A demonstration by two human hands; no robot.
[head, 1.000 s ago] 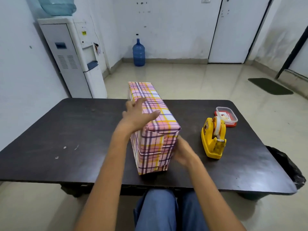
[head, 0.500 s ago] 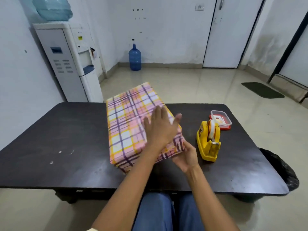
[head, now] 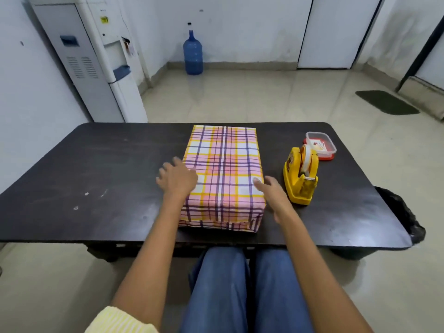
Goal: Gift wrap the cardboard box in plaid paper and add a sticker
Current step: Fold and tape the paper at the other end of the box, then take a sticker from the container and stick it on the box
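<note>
The box [head: 223,169], fully covered in pink, yellow and purple plaid paper, lies flat on its broad face in the middle of the dark table [head: 108,164]. My left hand [head: 176,179] rests against the box's left edge with relaxed fingers. At the box's right edge sits my right hand [head: 271,192], thumb on the top face. No sticker shows on the paper. A small clear container with a red lid [head: 320,145], holding something printed, stands at the far right.
A yellow tape dispenser [head: 300,179] stands just right of the box, close to my right hand. A black bag [head: 401,212] hangs off the table's right end. Beyond the table are a water dispenser [head: 96,63] and a blue bottle [head: 193,55].
The box stood on edge, was tipped over to the left, and now lies flat. My hands have shifted from its top and end to its two sides.
</note>
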